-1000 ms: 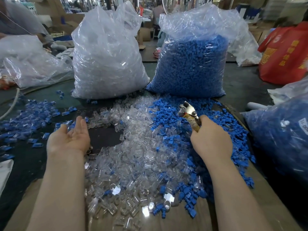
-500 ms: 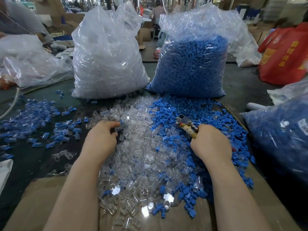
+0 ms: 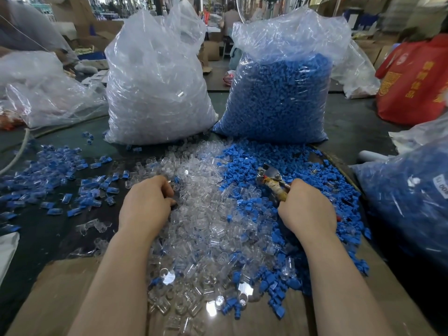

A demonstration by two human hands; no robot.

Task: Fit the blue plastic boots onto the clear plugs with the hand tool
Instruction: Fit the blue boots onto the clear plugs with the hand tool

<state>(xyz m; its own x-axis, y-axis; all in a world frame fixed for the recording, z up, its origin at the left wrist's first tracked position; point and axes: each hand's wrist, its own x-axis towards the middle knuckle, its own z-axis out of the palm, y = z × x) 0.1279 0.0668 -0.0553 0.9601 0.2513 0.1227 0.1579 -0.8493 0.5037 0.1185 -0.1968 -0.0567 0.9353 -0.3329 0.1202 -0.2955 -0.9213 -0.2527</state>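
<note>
A heap of loose clear plugs [image 3: 206,214] covers the middle of the table, and a heap of blue boots [image 3: 303,170] lies to its right. My left hand [image 3: 145,204] rests knuckles up on the left edge of the clear heap, fingers curled down into the plugs; what they hold is hidden. My right hand [image 3: 308,209] grips the taped handle of a metal hand tool [image 3: 270,177], whose jaws point up and left over the blue boots. Assembled blue-and-clear pieces [image 3: 48,175] lie scattered at the left.
A big bag of clear plugs [image 3: 155,88] and a big bag of blue boots [image 3: 278,93] stand behind the heaps. Another bag of blue parts [image 3: 407,204] sits at the right, a red bag [image 3: 417,81] beyond it. Brown cardboard [image 3: 60,297] covers the near table edge.
My left hand, palm up at the left a second ago, swung right, turned over and dug into the clear plugs. My right hand lowered the tool toward the blue boots.
</note>
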